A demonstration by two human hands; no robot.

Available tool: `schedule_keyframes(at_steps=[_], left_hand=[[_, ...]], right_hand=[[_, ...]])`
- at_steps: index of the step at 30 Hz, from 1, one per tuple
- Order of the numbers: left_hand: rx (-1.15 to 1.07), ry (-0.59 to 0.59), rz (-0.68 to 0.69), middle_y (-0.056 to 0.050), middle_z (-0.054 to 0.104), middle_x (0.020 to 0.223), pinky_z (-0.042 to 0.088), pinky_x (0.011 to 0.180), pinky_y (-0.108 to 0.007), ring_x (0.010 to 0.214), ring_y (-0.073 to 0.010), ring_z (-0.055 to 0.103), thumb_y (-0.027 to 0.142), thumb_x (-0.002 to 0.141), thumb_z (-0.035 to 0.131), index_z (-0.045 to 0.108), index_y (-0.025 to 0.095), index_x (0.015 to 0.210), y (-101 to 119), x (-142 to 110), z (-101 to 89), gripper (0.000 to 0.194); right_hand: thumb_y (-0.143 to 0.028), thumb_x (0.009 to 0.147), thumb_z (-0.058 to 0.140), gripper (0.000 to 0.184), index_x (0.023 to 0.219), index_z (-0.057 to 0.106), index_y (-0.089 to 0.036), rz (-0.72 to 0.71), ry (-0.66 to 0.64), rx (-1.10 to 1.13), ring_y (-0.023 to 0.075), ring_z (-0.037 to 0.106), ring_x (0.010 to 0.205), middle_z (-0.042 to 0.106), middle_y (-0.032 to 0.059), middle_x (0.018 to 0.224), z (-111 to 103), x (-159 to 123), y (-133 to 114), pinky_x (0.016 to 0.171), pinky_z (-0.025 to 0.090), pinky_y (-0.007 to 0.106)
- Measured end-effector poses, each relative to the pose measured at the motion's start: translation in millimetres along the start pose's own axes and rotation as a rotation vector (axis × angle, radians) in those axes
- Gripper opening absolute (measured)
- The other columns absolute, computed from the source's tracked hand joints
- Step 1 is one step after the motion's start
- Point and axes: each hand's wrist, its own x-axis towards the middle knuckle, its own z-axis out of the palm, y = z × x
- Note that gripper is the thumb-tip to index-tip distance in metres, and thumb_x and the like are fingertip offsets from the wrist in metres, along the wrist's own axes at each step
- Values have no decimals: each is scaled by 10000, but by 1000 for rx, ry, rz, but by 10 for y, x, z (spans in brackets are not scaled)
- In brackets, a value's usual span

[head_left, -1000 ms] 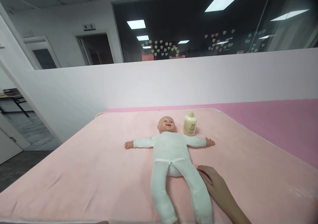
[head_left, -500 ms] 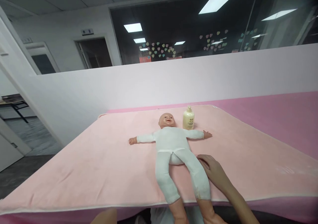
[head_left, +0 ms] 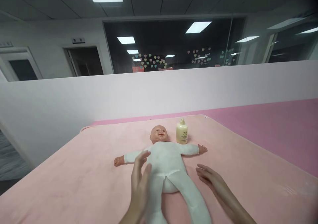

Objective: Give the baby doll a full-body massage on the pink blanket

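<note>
A baby doll (head_left: 167,157) with a white cloth body lies on its back on a pink blanket (head_left: 89,184), head toward the wall and arms spread wide. My left hand (head_left: 140,181) is raised over the doll's side on the left, fingers apart and holding nothing; it hides part of that arm and leg. Beside the doll's hip on the right is my right hand (head_left: 211,178), empty, its fingers stretched out toward the doll. Next to the doll's head stands a pale yellow pump bottle (head_left: 182,132), upright, with dark print on it.
Behind the blanket runs a low white wall (head_left: 159,94), with a dark window (head_left: 169,45) bearing heart stickers above it. A pink surface (head_left: 268,128) extends past the blanket on the right. Grey floor (head_left: 12,157) shows at the far left.
My left hand has come up from the bottom edge to above the doll's side. My right hand has drawn slightly away from the doll's leg. The camera view has tilted and shifted.
</note>
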Motion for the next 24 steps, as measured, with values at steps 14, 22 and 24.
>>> schedule_keyframes(at_steps=[14, 22, 24], left_hand=[[446, -224, -50, 3, 497, 615, 320, 594, -256, 619, -149, 447, 479, 791, 456, 462, 190, 610, -887, 832, -84, 341], [1011, -257, 163, -59, 560, 542, 255, 643, -314, 556, -191, 453, 473, 888, 349, 444, 199, 491, -812, 846, -132, 492], [1025, -252, 184, -75, 593, 579, 273, 685, -327, 593, -209, 483, 470, 898, 331, 468, 199, 500, -832, 835, -135, 501]], right_hand=[[-91, 805, 520, 84, 816, 534, -173, 347, 56, 571, 159, 655, 881, 650, 44, 822, 660, 1189, -190, 781, 568, 243], [-173, 853, 525, 81, 928, 555, -179, 291, -4, 673, 143, 640, 943, 663, 41, 901, 674, 1164, -162, 827, 556, 233], [-238, 861, 524, 126, 968, 559, -179, 274, -37, 632, 167, 633, 986, 672, 55, 936, 721, 1142, -146, 850, 554, 275]])
